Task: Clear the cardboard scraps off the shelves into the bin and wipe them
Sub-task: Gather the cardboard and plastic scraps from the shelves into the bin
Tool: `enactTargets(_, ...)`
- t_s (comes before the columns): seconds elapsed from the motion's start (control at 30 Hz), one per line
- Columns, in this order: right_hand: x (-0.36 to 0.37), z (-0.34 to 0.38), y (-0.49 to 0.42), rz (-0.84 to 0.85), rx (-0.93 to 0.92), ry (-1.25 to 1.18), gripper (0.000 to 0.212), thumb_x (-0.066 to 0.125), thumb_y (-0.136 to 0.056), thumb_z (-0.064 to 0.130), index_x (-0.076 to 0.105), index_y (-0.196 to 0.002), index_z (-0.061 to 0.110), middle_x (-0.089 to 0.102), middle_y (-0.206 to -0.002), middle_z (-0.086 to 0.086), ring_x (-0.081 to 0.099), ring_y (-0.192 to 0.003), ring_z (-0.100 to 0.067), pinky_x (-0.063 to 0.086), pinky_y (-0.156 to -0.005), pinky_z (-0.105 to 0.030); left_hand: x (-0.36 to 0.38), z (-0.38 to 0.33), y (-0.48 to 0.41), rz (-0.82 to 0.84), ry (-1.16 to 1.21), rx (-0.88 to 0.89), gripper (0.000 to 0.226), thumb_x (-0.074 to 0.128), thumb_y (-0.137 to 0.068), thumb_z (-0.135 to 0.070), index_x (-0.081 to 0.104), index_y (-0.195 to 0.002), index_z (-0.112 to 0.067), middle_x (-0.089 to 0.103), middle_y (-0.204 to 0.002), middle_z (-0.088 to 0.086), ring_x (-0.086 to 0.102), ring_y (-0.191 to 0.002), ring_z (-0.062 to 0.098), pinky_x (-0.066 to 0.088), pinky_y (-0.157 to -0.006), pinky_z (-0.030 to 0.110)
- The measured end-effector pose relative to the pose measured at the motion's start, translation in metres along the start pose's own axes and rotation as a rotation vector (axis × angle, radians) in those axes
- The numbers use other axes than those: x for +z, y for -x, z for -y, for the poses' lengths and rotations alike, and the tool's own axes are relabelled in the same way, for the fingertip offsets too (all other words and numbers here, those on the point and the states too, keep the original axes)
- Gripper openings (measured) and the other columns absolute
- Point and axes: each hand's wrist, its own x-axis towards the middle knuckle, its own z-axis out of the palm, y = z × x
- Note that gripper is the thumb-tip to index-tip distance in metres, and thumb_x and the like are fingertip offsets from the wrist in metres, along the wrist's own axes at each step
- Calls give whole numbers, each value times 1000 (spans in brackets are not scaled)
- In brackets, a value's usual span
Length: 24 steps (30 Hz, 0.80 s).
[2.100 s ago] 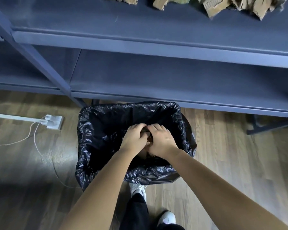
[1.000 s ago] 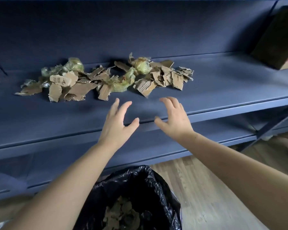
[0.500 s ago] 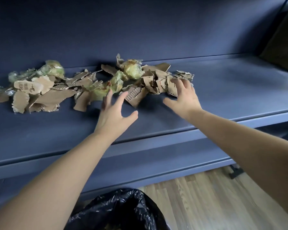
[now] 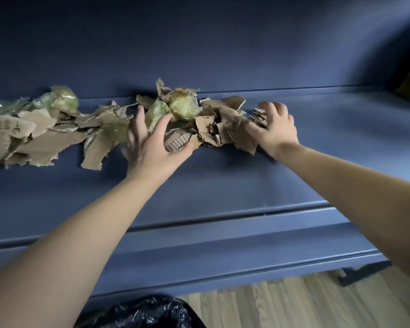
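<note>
early yet, i judge. left hand and right hand are apart, fingers spread, gripping nothing, flanking the right clump of cardboard scraps on the shelf. whole strip uncleared; bin waits below; wiping not begun.

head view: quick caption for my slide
Left hand and right hand flank a clump of cardboard scraps on a blue shelf, black-lined bin below.
</note>
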Motion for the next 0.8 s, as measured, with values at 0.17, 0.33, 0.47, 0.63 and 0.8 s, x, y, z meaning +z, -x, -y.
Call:
enactTargets(0.17, -7, -13, -33, 39, 135, -37, 58, 45, -88, 50, 31, -140, 30, 17, -155, -4, 21, -139, -33, 20, -114, -42, -6, 11, -17, -73, 6, -128, 70, 60, -78, -55, 32, -140, -38, -7, -158, -4, -3, -145, 28, 5, -115, 50)
enactTargets(0.33, -3, -14, -46, 238, 200, -118, 65, 40, -84, 64, 25, -142, 40, 13, -158, 3, 13, -144, -32, 12, -117, -47, -4, 11, -24, 120, 122, -227, 90, 52, -60, -74, 18, -140, -52, -16, -157, -4, -17, -144, 30, -2, -116, 56)
enactTargets(0.47, 11, 2, -37, 308, 81, 5, 65, 36, -82, 71, 29, -140, 42, 20, -156, 4, 16, -143, -30, 11, -115, -43, 3, -1, -20, 266, 334, -147, 80, 62, -80, -52, 15, -144, -45, 16, -156, -12, 12, -145, 14, 13, -106, 24)
enactTargets(0.63, 28, 36, -20, 351, 13, -47, 64, 36, -83, 69, 24, -142, 44, 15, -158, 8, 10, -146, -27, 5, -117, -40, 12, -17, -21, 297, 471, -175, 74, 48, -84, -60, 14, -146, -41, 18, -155, -14, 14, -144, 10, 12, -113, 27)
enactTargets(0.8, 41, 56, -5, 363, 27, -108, 60, 34, -86, 64, 21, -142, 47, 7, -159, 6, 0, -146, -30, -2, -118, -39, 31, -44, -18, 214, 620, -221, 77, 30, -80, -69, 21, -146, -31, 26, -153, -4, 21, -143, 14, 15, -117, 26)
